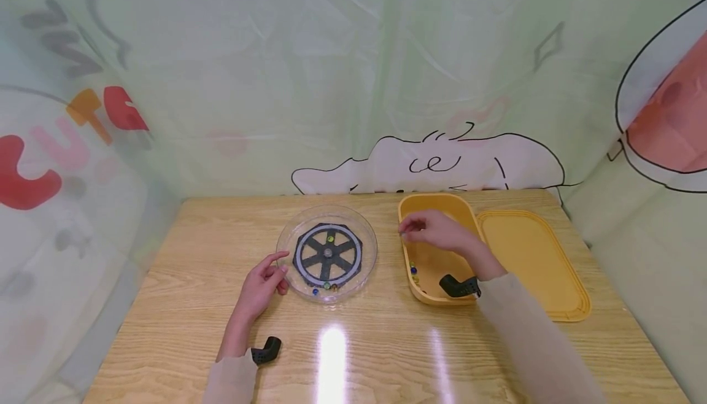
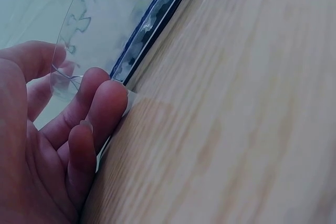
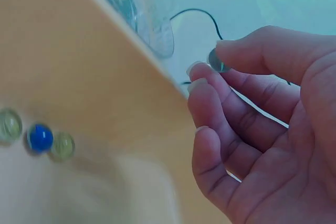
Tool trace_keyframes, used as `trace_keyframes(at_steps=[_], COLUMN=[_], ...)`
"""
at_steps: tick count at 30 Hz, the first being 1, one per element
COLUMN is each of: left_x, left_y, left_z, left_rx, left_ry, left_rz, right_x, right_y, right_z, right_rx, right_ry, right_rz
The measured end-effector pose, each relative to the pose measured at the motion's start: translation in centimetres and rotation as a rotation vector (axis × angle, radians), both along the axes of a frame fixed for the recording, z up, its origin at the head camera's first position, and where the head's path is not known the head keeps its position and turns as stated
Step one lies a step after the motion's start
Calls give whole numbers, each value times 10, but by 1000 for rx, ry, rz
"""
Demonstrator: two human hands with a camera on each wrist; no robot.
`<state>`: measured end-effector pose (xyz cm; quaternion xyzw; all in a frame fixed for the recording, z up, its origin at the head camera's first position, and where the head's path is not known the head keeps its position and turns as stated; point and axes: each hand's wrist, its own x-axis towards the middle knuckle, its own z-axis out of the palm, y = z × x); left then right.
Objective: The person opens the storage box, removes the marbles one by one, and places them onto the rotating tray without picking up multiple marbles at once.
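Observation:
My left hand (image 1: 261, 287) holds the near-left rim of a round clear plastic dish (image 1: 371, 269). In the left wrist view its fingers (image 2: 107, 103) curl against the dish's side. Inside the dish lies a dark wheel-shaped base (image 1: 326, 269) with spokes. A yellow-green marble (image 1: 330, 239) sits on a spoke; a blue marble (image 1: 315, 291), a green marble (image 1: 327, 285) and an amber marble (image 1: 334, 288) lie near the front wall. Above the left side of the yellow bin (image 1: 442, 300), my right hand (image 1: 436, 230) pinches a glass marble (image 3: 218, 60) between thumb and fingertips.
Several marbles, including a blue marble (image 3: 40, 138), lie along the bin's left inner side. A flat yellow lid (image 1: 530, 263) is right of the bin on the wooden table (image 1: 193, 269). Pale printed curtains (image 1: 265, 85) hang behind the table.

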<state>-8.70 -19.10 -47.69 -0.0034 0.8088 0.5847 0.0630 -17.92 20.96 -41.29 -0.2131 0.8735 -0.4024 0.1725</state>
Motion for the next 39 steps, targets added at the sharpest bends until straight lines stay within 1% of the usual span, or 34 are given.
trace_keyframes(at_steps=[5,8,14,21,27,34,36,39], left_x=[0,1,1,1,1,1,0,-4], left_y=[0,0,1,1,0,0,0,-2], left_z=[1,1,1,0,1,0,-3,-15], left_rx=[-3,-5,3,4,-5,-5,-5,-3], left_ry=[9,9,4,2,2,-1,-4,-7], left_rz=[-4,-5,1,6,7,1,3,16], right_x=[2,3,4,8,9,14,16,19], right_y=[-14,-24,-42,-55,-69,-86,-89,-93], right_z=[1,0,-4,-2,-4,-11,-12,-13], right_rx=[-55,-69,-79,-77,-112,-186,-194,-207], right_ry=[2,7,64,123,107,71,60,38], right_rz=[14,18,17,-7,-2,28,31,35])
